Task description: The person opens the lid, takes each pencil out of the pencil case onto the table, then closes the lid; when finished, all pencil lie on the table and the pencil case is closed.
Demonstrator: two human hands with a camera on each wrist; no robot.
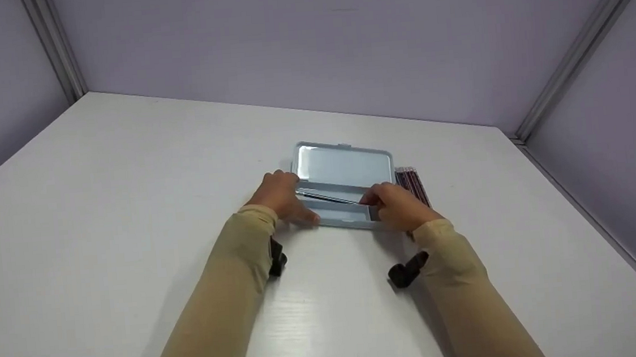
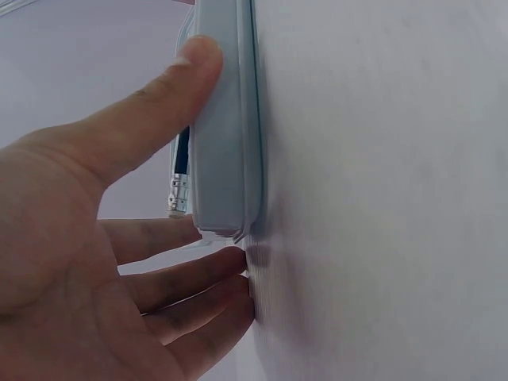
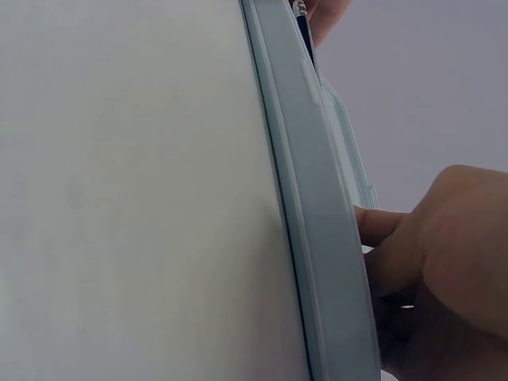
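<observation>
Two hands at one open pencil case (image 1: 344,185), near the middle of the white table (image 1: 128,216). Left hand (image 1: 282,198) at the case's left end, thumb (image 2: 171,83) laid straight along the front wall, other fingers (image 2: 198,274) stretched flat beside the corner, touching the table; relaxed, curled round nothing. Right hand (image 1: 397,206) at the right end, fingers bent over the tray's edge and reaching inside; whether pinching the pencil (image 1: 328,197) or only touching it, cannot tell. Pencil lying slantwise in the tray, dark and thin, metal ferrule at the left end in the left wrist view. Case pale grey-blue, smooth plastic, rectangular with rounded corners, lid (image 1: 345,165) folded back flat away from the person, small clasp on its far rim, glossy inner face. Bundle of dark reddish pencils (image 1: 412,185) just beside the case's right side, lying on the table. Tan sleeves over both forearms.
</observation>
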